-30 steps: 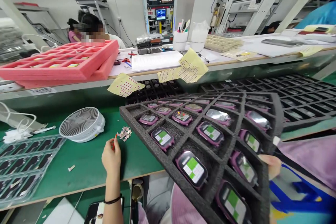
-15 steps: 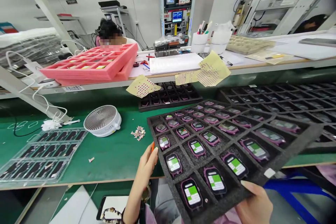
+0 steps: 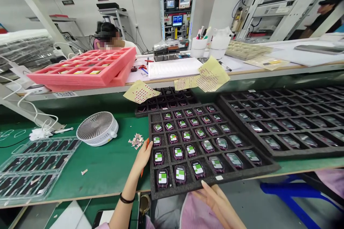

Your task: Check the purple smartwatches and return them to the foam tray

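Note:
A black foam tray (image 3: 173, 147) with many compartments lies nearly level in front of me, its near edge jutting past the table edge. Smartwatches (image 3: 180, 174) with purple frames and lit green-and-white screens sit in its compartments. My left hand (image 3: 144, 154) is at the tray's left side, fingers closed around a slim orange tool (image 3: 142, 171) whose kind I cannot make out. Under the tray's near edge, my right hand (image 3: 212, 200) grips the foam, thumb at the rim and the other fingers partly hidden below.
More black trays of watches (image 3: 271, 128) lie at right and behind. On the left are a white fan (image 3: 97, 128), a pile of small pale pieces (image 3: 136, 141) and a clear plastic tray (image 3: 40, 164). Pink foam trays (image 3: 80, 75) rest on the shelf; a blue stool (image 3: 290, 200) stands right.
The tray has come down from a raised, tilted pose to nearly level. My right hand has moved left with its near edge. My left hand still has the orange tool.

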The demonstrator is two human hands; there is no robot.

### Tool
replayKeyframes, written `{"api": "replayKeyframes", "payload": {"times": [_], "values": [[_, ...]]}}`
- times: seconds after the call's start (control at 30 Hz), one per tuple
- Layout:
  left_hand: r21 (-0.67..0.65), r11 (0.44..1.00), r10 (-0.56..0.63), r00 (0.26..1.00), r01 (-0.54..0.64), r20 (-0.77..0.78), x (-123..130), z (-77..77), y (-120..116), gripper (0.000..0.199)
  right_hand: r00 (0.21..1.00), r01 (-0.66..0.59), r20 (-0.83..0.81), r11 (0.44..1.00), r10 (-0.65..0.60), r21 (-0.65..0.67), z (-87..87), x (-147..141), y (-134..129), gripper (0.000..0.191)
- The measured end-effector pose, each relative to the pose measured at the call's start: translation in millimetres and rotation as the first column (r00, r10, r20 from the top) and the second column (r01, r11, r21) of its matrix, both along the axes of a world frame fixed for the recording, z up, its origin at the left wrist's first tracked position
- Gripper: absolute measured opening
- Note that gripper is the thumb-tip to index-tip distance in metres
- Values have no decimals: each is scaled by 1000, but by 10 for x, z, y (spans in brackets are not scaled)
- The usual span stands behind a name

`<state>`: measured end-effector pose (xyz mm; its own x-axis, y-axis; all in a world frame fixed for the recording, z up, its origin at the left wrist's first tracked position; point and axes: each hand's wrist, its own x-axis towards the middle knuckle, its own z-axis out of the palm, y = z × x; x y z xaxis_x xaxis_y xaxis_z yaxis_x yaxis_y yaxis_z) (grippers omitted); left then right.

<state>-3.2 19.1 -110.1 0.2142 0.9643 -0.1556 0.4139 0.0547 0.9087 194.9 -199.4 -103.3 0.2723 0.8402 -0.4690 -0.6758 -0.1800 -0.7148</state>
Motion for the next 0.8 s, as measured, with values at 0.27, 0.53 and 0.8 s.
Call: {"api": "replayKeyframes", "payload": {"times": [0.27, 0.53, 0.8], "values": [[-24, 998, 60, 984, -65, -165, 36, 74, 154, 45, 925, -347, 135, 934, 355, -82, 55, 161, 68, 47], [134, 988, 119, 938, -79, -326, -12, 209, 25, 52, 7, -835, 765, 425, 644, -350, 1168, 1290, 234, 34], [396, 896, 393, 773, -200, -499, -224, 270, -285, 55, -656, -158, 754, 983, -37, -89, 2236, 2810, 1983, 30]]}}
